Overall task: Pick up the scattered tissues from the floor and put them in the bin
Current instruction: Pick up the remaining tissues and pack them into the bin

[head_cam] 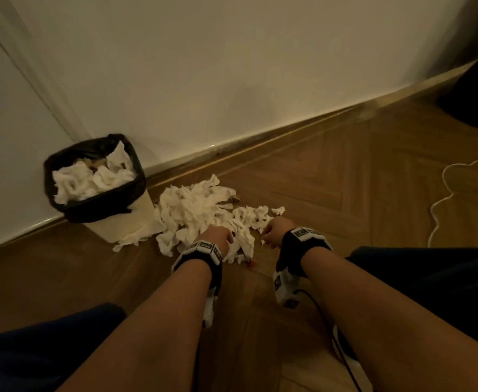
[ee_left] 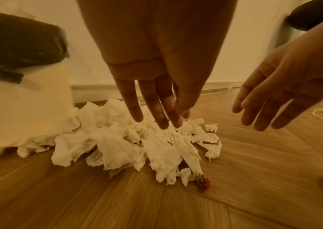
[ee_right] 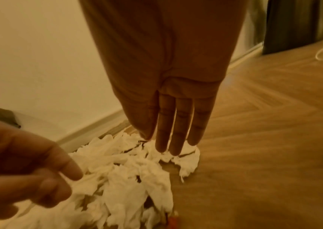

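Head view gives me both arms stretched down toward the heap of tissues (head_cam: 201, 210) on the wooden floor (head_cam: 331, 179); the heap lies just beside the bin (head_cam: 119, 222), spilling against its pale wall, close to the skirting where floor meets wall; the bin stands in the corner, lined with a black bag (head_cam: 96, 205) and already stuffed with crumpled tissues; my left hand (head_cam: 218, 236) sits over the near edge of the heap, my right hand (head_cam: 274, 232) at the heap's right fringe; from the left wrist I see the left fingers (ee_left: 135, 108) straight and slightly spread above the paper, gripping nothing; from the right wrist the right fingers (ee_right: 182, 128) are straight, side by side, tips at the tissues, nothing pinched; a small red scrap (ee_left: 203, 183) lies at the heap's near edge; a white cord (head_cam: 444, 193) winds across the floor, well apart to the right.
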`<state>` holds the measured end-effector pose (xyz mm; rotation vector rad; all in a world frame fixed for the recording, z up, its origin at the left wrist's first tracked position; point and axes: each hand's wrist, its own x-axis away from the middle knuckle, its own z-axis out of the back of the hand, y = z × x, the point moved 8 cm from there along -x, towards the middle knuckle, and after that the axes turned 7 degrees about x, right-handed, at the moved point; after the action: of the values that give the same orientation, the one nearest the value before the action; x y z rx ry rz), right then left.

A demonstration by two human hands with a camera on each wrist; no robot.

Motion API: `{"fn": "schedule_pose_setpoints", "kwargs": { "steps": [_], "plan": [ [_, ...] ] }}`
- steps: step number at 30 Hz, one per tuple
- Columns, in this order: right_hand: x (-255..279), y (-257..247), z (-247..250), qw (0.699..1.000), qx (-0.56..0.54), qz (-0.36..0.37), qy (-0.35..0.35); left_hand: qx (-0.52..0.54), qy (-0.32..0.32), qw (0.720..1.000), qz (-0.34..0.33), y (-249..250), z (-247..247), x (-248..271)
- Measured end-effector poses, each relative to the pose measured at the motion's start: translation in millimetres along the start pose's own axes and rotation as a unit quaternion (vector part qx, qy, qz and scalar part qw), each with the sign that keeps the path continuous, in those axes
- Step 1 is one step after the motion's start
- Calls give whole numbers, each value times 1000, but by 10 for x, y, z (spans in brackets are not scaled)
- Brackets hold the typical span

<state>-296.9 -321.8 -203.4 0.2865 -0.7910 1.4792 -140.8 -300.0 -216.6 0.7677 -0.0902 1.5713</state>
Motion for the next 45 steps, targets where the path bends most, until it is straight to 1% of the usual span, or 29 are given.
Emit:
{"fn": "schedule_pose_setpoints", "kwargs": {
  "steps": [3, 7, 10, 13, 15, 18, 20, 22, 25, 29, 31, 32, 34, 35, 37, 39, 42, 44, 45],
  "plan": [
    [-155, -15, -245, 1000, -5, -7, 1, -4, -3, 1000, -4, -73, -115, -131],
    [-354, 34, -563, 1000, 5, -18, -9, -7, -28, 1000, -6, -143, -313, -284],
    [-462, 35, -729, 1000, 15, -4, -12, -14, -25, 1000, -6, -165, -448, -359],
    [-564, -2, -867, 999, 39, 25, -2, -4, -1, 1000, 6, -215, -568, -430],
    [-613, -43, -968, 995, 83, 55, 5, 10, 10, 1000, 12, -251, -643, -474],
    [-624, -113, -1118, 980, 157, 118, 11, 8, 37, 999, 11, -280, -699, -530],
    [-585, -83, -1164, 973, 176, 149, 11, 3, 61, 998, 4, -222, -702, -534],
    [-567, -91, -1232, 968, 189, 166, 12, -14, 68, 998, -6, -229, -704, -557],
    [-550, -115, -1294, 959, 218, 183, 8, -48, 62, 997, -14, -281, -723, -605],
    [-549, -161, -1331, 944, 257, 208, -1, -34, 7, 999, 15, -361, -801, -629],
    [-565, -195, -1317, 942, 259, 213, 4, -25, -20, 999, 27, -369, -822, -629],
    [-573, -205, -1313, 942, 259, 214, 4, -23, -23, 999, 25, -358, -819, -629],
    [-588, -215, -1321, 941, 261, 215, -1, -38, -19, 999, 7, -324, -800, -631],
    [-598, -217, -1328, 941, 262, 216, -3, -54, -27, 998, -1, -313, -801, -631],
    [-619, -210, -1339, 941, 262, 216, -4, -84, -68, 994, -10, -290, -837, -629],
    [-629, -200, -1342, 941, 257, 221, 2, -91, -99, 991, -9, -260, -871, -624],
    [-631, -156, -1326, 948, 223, 228, 17, -111, -84, 990, -4, -228, -878, -603],
    [-654, -63, -1281, 964, 165, 205, 41, -117, -69, 991, 4, -237, -878, -601],
    [-676, 3, -1244, 974, 123, 180, 54, -104, -65, 992, 11, -253, -872, -614]
  ]
}}
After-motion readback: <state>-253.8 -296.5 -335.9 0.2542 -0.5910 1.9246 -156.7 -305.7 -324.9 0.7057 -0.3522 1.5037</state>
